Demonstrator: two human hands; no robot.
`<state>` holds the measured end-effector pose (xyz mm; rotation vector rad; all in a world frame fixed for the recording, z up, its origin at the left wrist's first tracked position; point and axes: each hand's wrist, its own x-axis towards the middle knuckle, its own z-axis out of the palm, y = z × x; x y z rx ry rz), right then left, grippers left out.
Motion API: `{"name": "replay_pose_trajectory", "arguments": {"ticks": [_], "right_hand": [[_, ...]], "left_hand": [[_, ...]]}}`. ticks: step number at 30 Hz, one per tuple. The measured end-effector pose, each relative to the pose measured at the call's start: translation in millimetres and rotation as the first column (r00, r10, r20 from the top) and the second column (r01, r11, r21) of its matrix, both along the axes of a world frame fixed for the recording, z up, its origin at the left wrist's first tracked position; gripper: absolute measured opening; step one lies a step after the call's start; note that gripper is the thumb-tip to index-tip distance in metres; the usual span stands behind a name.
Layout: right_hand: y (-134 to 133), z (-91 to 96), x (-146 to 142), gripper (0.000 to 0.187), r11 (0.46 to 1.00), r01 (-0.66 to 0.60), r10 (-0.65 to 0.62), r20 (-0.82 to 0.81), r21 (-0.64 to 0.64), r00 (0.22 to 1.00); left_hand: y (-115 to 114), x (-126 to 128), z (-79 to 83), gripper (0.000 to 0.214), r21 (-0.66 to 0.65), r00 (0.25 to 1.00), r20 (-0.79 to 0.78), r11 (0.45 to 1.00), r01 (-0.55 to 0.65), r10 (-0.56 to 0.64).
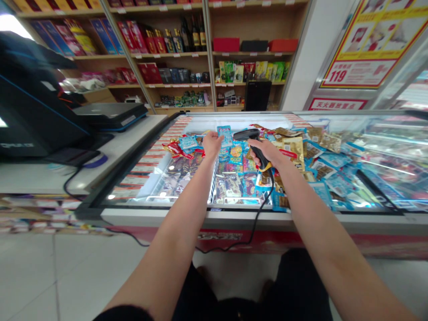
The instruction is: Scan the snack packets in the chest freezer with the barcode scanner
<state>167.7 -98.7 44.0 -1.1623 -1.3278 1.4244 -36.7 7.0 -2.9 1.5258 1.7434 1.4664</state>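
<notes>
My left hand [212, 145] is above an open chest freezer [214, 215], its fingers pinching the lower edge of a blue snack packet [224, 135], which stands upright. My right hand [262, 152] is wrapped around the grip of a black handheld barcode scanner [251, 139] with a yellow band near its base. The scanner head points left, close to the blue packet. Its black cord [257, 218] hangs down over the freezer front. Many blue and gold packets lie heaped in the freezer beneath both hands.
A sliding glass lid [377, 165] covers the freezer's right part. A white counter [110, 167] with a dark flat device [110, 113] stands to the left. Wooden shelves [214, 53] of bottles and boxes stand behind. A tiled floor [83, 276] lies below.
</notes>
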Motion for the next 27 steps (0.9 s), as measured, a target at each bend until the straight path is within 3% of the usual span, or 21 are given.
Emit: {"name": "replay_pose_trajectory", "arguments": {"ticks": [27], "right_hand": [[2.0, -3.0, 3.1, 0.031, 0.999, -0.038, 0.038, 0.011, 0.008, 0.999]], "left_hand": [[8.6, -3.4, -5.0, 0.020, -0.013, 1.000, -0.002, 1.000, -0.012, 0.012]]}}
